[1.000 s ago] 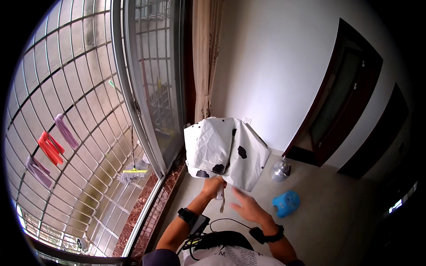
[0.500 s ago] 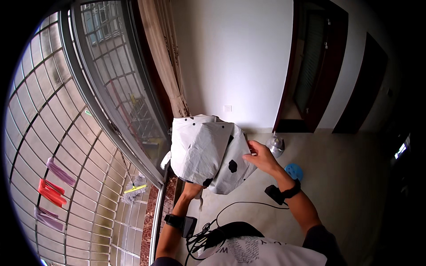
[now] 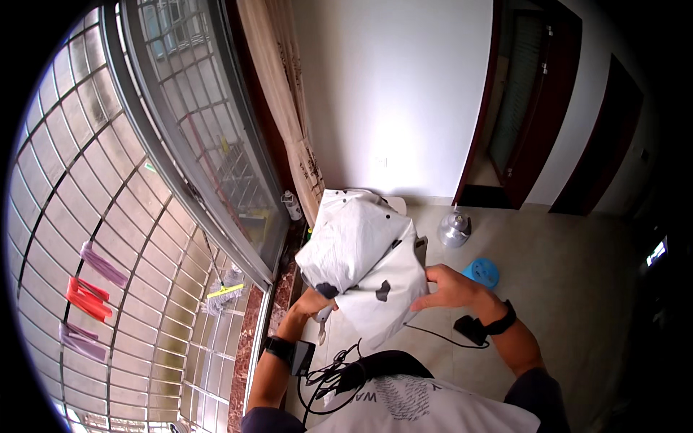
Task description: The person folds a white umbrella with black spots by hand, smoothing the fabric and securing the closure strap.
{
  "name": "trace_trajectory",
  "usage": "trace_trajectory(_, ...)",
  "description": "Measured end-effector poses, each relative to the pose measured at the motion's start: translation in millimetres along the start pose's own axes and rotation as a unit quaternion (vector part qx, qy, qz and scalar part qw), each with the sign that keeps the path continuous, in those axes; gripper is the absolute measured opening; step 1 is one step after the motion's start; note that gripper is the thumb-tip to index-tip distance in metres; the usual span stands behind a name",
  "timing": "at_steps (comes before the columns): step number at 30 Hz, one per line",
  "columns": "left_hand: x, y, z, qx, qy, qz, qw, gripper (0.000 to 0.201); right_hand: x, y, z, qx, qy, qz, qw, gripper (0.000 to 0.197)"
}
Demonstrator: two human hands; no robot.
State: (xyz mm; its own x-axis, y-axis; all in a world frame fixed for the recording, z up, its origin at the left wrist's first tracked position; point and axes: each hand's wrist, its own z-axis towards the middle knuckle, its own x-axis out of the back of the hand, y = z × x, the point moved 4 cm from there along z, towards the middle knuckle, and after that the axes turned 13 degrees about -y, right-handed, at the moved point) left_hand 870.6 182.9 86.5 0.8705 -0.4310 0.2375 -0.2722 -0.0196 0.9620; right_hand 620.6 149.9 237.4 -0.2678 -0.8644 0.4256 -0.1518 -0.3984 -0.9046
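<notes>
Pale floor tiles [image 3: 534, 267] spread beneath and to the right of a white umbrella [image 3: 361, 245] with black patches, with a white wall [image 3: 390, 86] beyond it. Its canopy, loosely folded and creased, is up off the floor, between the person's hands. Just below the canopy's lower left edge, the left hand [image 3: 312, 302] is curled closed around the handle [image 3: 323, 315], its fingers partly hidden; a short strap [image 3: 322, 333] hangs underneath. At the canopy's right edge, the right hand [image 3: 458, 289] has thumb and forefinger parted against the fabric; whether they pinch it I cannot tell. Right of the umbrella stand a silver kettle [image 3: 455, 229] and, nearer, a blue stool [image 3: 482, 273]. Left of it are a sliding glass door [image 3: 216, 108] and a mop [image 3: 225, 291]; a beige curtain [image 3: 278, 94] hangs behind.
</notes>
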Motion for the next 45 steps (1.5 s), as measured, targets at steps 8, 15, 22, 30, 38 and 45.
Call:
trace_trajectory(8, -7, 39, -11, 0.058, 0.024, -0.049, 0.997, 0.015, 11, 21, -16, -0.073, -0.032, 0.057, 0.995, 0.019)
trace_trajectory(15, -3, 11, -8, -0.018, 0.027, -0.1, 0.994, 0.01, 7, 47, -17, -0.107, 0.074, 0.165, 0.978, 0.02)
trace_trajectory(22, 1, 36, -14, 0.006, 0.156, -0.148, 0.977, 0.012, 34, 100, -14, -0.158, 0.162, -0.166, 0.96, 0.011)
trace_trajectory(30, 13, 20, -13, 0.127, 0.383, 0.149, 0.903, 0.027, 4, 52, 23, 0.001, 0.15, 0.169, 0.974, 0.027)
trace_trajectory(38, -54, 70, 9, 0.074, 0.239, 0.305, 0.919, 0.011, -22, 107, 80, 0.093, 0.158, 0.54, 0.822, 0.046)
trace_trajectory(45, -60, 79, 18, 0.01, 0.214, 0.345, 0.914, 0.017, -17, 99, 85, 0.085, 0.3, 0.55, 0.775, 0.04)
